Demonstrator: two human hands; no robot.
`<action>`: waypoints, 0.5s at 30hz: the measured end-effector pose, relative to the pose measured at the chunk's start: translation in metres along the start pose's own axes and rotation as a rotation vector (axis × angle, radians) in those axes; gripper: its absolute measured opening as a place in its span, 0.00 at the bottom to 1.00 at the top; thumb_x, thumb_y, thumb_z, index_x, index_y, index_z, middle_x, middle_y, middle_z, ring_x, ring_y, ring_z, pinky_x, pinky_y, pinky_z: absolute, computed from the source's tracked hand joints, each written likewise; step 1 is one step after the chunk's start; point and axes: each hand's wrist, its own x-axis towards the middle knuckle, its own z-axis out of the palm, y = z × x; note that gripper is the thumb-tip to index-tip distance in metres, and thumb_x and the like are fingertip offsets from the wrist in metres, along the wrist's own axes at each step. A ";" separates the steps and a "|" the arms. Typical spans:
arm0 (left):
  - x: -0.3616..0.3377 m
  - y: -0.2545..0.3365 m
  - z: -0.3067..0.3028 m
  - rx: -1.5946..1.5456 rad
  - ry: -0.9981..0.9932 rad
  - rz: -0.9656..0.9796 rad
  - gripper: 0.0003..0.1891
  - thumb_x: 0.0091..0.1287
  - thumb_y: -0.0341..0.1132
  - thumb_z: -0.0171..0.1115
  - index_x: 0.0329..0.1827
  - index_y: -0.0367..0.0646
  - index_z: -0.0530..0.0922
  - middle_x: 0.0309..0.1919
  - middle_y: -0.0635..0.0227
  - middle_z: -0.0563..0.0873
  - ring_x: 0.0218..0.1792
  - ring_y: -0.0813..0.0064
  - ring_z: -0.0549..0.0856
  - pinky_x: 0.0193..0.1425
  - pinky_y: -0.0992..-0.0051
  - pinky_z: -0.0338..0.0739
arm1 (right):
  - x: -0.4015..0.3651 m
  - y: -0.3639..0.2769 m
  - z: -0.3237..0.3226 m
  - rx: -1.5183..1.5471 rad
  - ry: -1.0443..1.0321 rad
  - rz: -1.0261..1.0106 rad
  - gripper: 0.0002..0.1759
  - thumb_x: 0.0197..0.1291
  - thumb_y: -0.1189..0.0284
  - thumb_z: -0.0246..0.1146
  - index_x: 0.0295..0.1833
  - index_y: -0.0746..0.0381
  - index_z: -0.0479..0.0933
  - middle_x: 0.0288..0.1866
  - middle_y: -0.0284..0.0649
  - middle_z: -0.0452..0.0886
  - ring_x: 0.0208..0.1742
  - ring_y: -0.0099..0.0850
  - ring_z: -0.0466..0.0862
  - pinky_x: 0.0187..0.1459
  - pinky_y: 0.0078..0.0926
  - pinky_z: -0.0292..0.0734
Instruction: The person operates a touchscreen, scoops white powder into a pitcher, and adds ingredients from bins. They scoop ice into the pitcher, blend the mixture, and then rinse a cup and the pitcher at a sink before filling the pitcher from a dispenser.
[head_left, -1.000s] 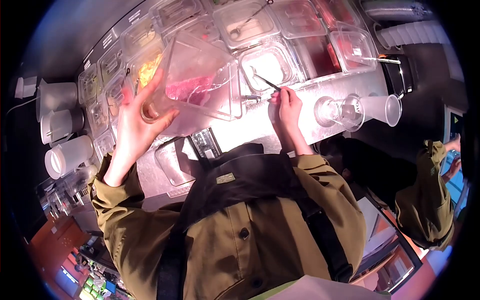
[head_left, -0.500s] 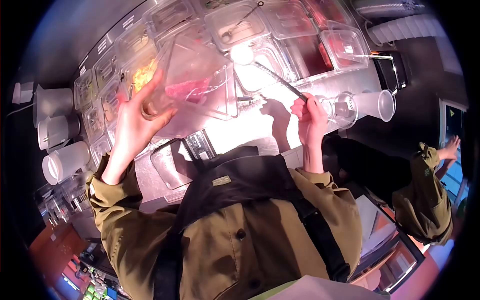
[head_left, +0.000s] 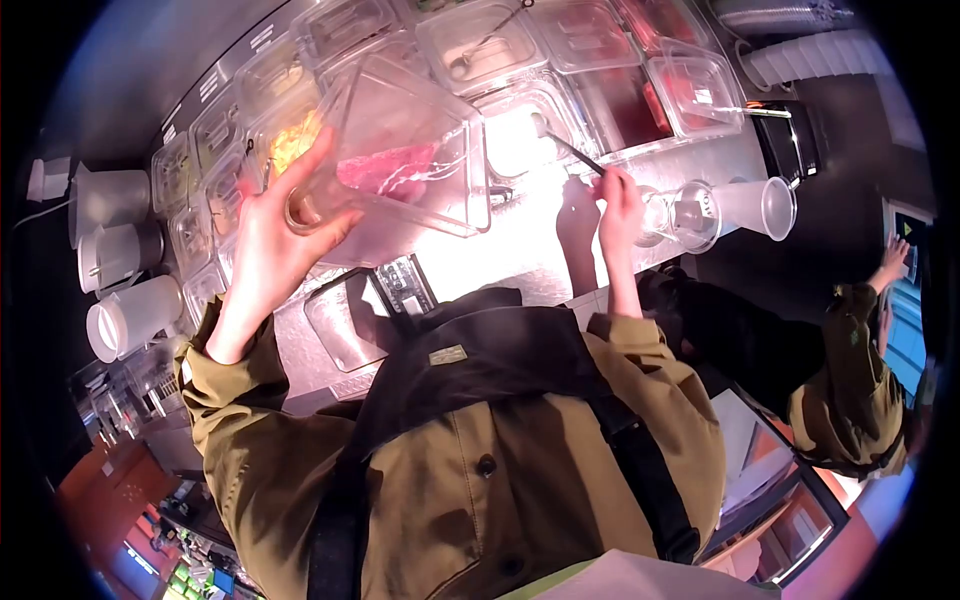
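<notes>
My left hand (head_left: 275, 235) is wrapped round a small clear glass (head_left: 305, 208) at the left. Just right of it, a clear plastic container (head_left: 450, 190) stands tilted over the counter; a pink mass (head_left: 390, 172) shows through its wall. What supports this container cannot be made out. My right hand (head_left: 618, 208) grips the dark handle of a long utensil (head_left: 575, 150). The utensil's tip points up and left, over a brightly lit clear lid (head_left: 520, 110). Below my right hand, its shadow falls on the metal counter (head_left: 500, 255).
Clear lidded bins (head_left: 480, 50) fill the back. Yellow pieces (head_left: 295, 140) lie in one at left. Clear cups (head_left: 765, 208) lie to the right, white jugs (head_left: 135, 320) to the left. A scale (head_left: 405, 285) is near my apron. A co-worker's arm (head_left: 850, 380) is at far right.
My right hand has moved slightly up, and the utensil has a new angle, with its tip further right. The tilted container has shifted slightly right. The co-worker's hand has risen.
</notes>
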 end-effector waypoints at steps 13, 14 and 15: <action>-0.003 -0.004 -0.006 -0.013 0.039 -0.012 0.36 0.47 0.27 0.68 0.63 0.43 0.66 0.12 0.79 0.62 0.16 0.90 0.60 0.23 0.88 0.57 | -0.008 -0.008 0.048 0.637 -0.136 0.561 0.11 0.63 0.76 0.49 0.46 0.73 0.71 0.28 0.42 0.77 0.25 0.25 0.77 0.30 0.16 0.73; -0.003 -0.004 -0.007 0.001 0.036 -0.012 0.35 0.47 0.27 0.68 0.63 0.43 0.66 0.12 0.79 0.62 0.16 0.90 0.61 0.23 0.88 0.57 | -0.008 -0.007 0.048 0.766 -0.042 0.667 0.11 0.63 0.76 0.49 0.46 0.74 0.70 0.28 0.42 0.77 0.24 0.25 0.76 0.29 0.17 0.73; -0.002 -0.004 -0.008 0.002 0.035 -0.018 0.35 0.47 0.27 0.68 0.63 0.43 0.66 0.12 0.79 0.62 0.17 0.90 0.61 0.23 0.88 0.57 | -0.007 -0.016 0.041 0.760 -0.045 0.681 0.12 0.64 0.75 0.48 0.47 0.73 0.67 0.29 0.44 0.76 0.25 0.26 0.76 0.29 0.18 0.74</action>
